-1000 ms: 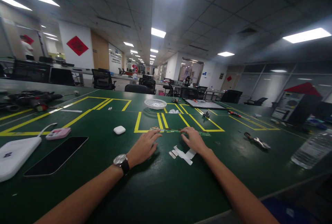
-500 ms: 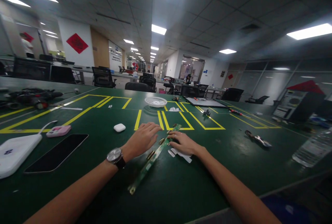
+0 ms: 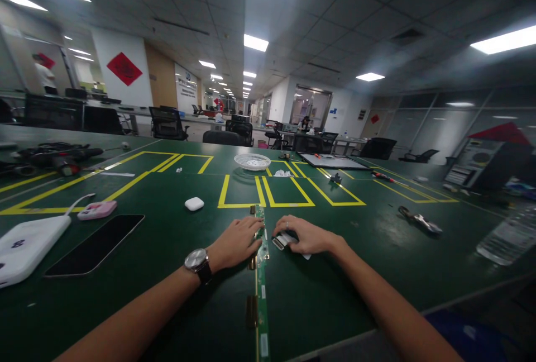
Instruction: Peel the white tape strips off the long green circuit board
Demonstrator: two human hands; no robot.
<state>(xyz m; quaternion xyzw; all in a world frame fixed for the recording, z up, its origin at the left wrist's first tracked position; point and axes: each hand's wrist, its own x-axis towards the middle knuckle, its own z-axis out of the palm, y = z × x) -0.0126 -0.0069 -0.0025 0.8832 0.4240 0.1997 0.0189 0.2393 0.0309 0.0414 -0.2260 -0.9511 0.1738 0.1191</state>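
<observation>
A long, narrow green circuit board (image 3: 262, 284) with brown flex tabs along its left side runs lengthwise toward me on the green table. My left hand (image 3: 237, 242), wearing a watch (image 3: 196, 260), has its fingers and thumb closed on the board's left edge near the far end. To the right of the board, my right hand (image 3: 307, 234) pinches a white flat ribbon cable (image 3: 281, 240) whose dark-striped connector end points at the board. Part of the cable is hidden under the palm.
A white basket (image 3: 252, 162) stands beyond yellow tape outlines. To the left are a white earbud case (image 3: 194, 204), a black phone (image 3: 98, 244) and a white power bank (image 3: 31, 244). A cable bundle (image 3: 419, 221) and a plastic bottle (image 3: 506, 236) lie right.
The circuit board has swung from a slant to nearly straight toward me. My left hand has taken hold of its edge; my right hand has left the board and gripped the white ribbon cable.
</observation>
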